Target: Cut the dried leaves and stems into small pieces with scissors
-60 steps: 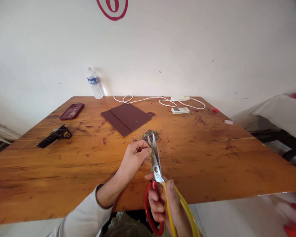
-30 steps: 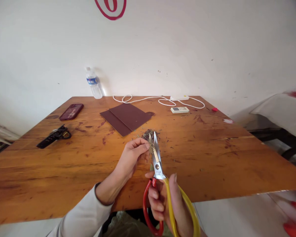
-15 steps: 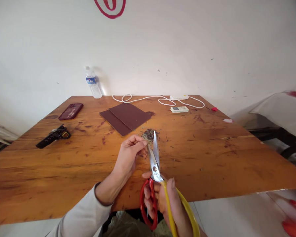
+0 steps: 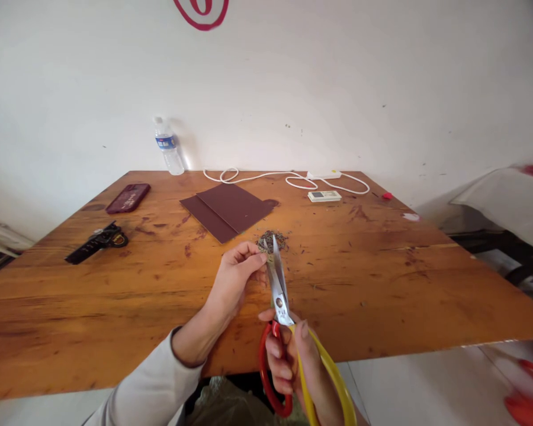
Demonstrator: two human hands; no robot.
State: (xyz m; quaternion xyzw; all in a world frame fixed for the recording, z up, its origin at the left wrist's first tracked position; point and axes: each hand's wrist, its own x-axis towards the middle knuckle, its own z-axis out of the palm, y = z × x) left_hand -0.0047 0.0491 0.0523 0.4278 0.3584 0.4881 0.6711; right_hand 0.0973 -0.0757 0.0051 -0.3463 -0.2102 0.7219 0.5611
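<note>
Now that the scissors (image 4: 279, 302) stand less wide than half a second ago, I judge that a snip is partly made. With my right hand (image 4: 313, 364) I grip them, digits wrapped about both handles. My left hand (image 4: 233, 275) pinches a small bit (image 4: 269, 258) between thumb and forefinger, right by the blades, just nearer me than the pile (image 4: 282, 239) on the table (image 4: 151, 307). Whether it is cut through I cannot tell.

I see scissors (image 4: 279, 303) with silver blades (image 4: 274, 284), red handle (image 4: 263, 362) and yellow handle (image 4: 302, 374); a dark-streaked orange-brown bench (image 4: 382, 296); a maroon sheet (image 4: 235, 207); a clear bottle (image 4: 173, 161), blue label (image 4: 164, 142).
</note>
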